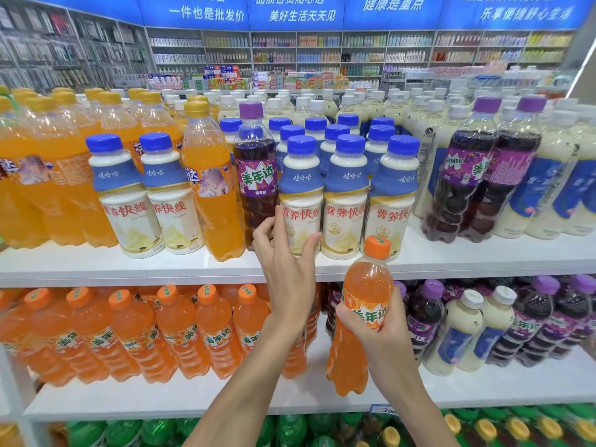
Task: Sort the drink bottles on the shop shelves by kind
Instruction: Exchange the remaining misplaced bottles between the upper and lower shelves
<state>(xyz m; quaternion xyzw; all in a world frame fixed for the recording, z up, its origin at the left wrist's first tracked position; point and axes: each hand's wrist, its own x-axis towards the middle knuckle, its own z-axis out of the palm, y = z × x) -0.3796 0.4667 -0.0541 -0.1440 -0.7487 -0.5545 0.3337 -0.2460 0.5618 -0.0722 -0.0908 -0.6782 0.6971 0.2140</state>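
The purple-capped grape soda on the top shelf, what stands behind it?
Behind the grape soda, blue-capped milk drinks and white-capped bottles show. Its dark body covers whatever stands directly behind.

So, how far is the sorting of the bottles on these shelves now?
Done: the row of orange-capped orange soda bottles on the middle shelf looks uniform. In hand: the right grip holds one more orange soda bottle; the open left grip reaches to the top shelf. Left: a purple-capped dark soda bottle stands among blue-capped white drink bottles.
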